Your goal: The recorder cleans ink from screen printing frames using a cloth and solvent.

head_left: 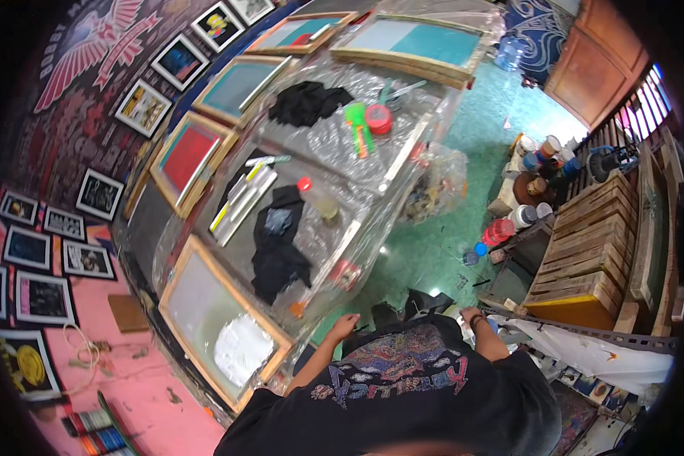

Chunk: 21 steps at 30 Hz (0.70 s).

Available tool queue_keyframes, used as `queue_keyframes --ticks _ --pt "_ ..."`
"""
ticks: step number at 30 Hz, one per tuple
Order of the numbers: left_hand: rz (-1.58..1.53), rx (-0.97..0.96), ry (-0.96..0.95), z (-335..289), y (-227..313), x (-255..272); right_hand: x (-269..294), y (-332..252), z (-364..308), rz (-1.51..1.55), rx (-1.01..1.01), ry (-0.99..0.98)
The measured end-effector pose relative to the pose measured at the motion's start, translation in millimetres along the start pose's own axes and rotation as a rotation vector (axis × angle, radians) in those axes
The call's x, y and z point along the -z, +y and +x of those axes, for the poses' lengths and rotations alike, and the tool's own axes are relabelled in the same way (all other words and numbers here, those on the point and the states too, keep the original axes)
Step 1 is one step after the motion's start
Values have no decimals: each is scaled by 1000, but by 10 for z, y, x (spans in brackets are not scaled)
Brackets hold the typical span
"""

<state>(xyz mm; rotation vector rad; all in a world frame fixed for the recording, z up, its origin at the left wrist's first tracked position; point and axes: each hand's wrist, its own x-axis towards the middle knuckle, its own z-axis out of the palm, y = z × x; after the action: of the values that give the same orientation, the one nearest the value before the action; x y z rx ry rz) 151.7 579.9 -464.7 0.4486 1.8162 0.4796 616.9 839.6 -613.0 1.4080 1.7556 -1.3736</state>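
My left hand (346,325) is closed beside the left side of my black printed shirt (403,380), close to the table's near edge. Something small and dark shows at its fingers, too small to name. On the other side my right hand (472,314) is curled closed, a band round its wrist, and what it may hold is hidden. Between the hands, beyond my chest, lies a crumpled dark cloth-like piece (425,304). Nearest to my left arm on the table is a wooden-framed screen (176,304) with a white patch on it.
Plastic sheeting covers the long table (323,163), which bears black cloths (309,102), squeegees (243,201), a red-capped bottle (323,201), a red tape roll (378,119) and several framed screens (410,39). Right of the green floor (463,182) stand paint tubs (498,231) and a slatted wooden crate (585,243).
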Motion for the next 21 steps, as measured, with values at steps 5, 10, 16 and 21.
queue_keyframes --ticks 5,10,16,21 --pt "25 -330 -71 85 1771 -119 746 -640 854 155 -36 235" --pt "-210 -420 -291 -126 3190 93 1353 -1448 977 267 -25 204" --pt "-324 -560 -476 207 4287 481 2002 -1787 988 21 -107 59" --pt "-310 -716 -587 556 5257 640 3158 -1328 1427 278 -44 379"
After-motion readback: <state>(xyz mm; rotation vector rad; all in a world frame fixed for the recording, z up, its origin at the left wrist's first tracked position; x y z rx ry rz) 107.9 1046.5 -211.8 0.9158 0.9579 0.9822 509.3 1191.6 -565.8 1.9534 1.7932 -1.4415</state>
